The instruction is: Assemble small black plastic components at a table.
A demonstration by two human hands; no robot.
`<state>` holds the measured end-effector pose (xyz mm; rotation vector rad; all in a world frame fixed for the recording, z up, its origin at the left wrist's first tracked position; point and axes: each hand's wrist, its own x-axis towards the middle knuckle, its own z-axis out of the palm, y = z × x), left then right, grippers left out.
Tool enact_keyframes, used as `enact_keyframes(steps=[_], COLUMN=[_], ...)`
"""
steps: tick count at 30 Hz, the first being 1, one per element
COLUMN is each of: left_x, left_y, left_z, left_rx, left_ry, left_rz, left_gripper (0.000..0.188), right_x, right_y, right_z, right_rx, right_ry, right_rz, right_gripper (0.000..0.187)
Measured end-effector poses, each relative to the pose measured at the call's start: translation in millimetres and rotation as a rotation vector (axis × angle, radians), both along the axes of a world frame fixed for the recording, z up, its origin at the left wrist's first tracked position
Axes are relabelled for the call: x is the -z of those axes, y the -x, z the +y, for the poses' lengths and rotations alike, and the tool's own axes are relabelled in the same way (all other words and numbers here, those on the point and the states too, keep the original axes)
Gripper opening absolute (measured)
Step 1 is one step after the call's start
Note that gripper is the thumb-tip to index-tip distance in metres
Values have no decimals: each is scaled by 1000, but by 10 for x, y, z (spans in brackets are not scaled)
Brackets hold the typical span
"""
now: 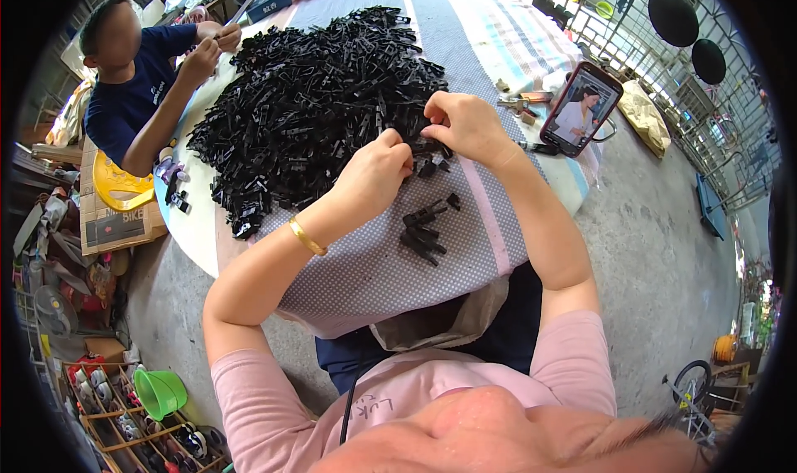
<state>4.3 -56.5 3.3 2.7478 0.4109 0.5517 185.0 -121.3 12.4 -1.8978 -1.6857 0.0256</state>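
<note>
A large heap of small black plastic parts covers much of the round table. At its near right edge my left hand is closed, fingers curled inward, with a gold bangle on the wrist. Close beside it, my right hand pinches thumb and fingertips together, facing the left. Whatever lies between the fingers of either hand is too small or hidden to make out against the black heap. Nearer to me, a small group of black parts lies apart on the dotted cloth.
A phone stands propped on the right, near some metal tools. Across to the left, another person holds a small item in both hands. The patterned tablecloth hangs over the near edge, above a grey bag at my lap.
</note>
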Motion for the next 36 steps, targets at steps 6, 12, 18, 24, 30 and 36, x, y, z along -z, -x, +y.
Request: enact_keyframes(steps=[6, 12, 18, 24, 30, 36], left_x=[21, -81, -52, -142, -156, -124], left_y=[98, 140, 248, 259, 267, 238], left_z=[-2, -106, 48, 103, 58, 93], left_rx=[131, -21, -78, -94, -68, -80], left_ry=[17, 296, 672, 1107, 1151, 1194], left_rz=[-31, -122, -143, -336, -416, -510], left_gripper=[8, 38, 27, 28, 28, 28], right_x=[13, -4, 25, -101, -43, -157], right_y=[53, 152, 77, 169, 202, 203], right_z=[-67, -77, -49, -76, -16, -74], right_rx=[-203, -197, -151, -219, -166, -215], right_ry=[204, 212, -31, -5, -128, -213], right_rz=[-147, -160, 11, 318, 471, 958], right_gripper=[22, 24, 30, 35, 14, 15])
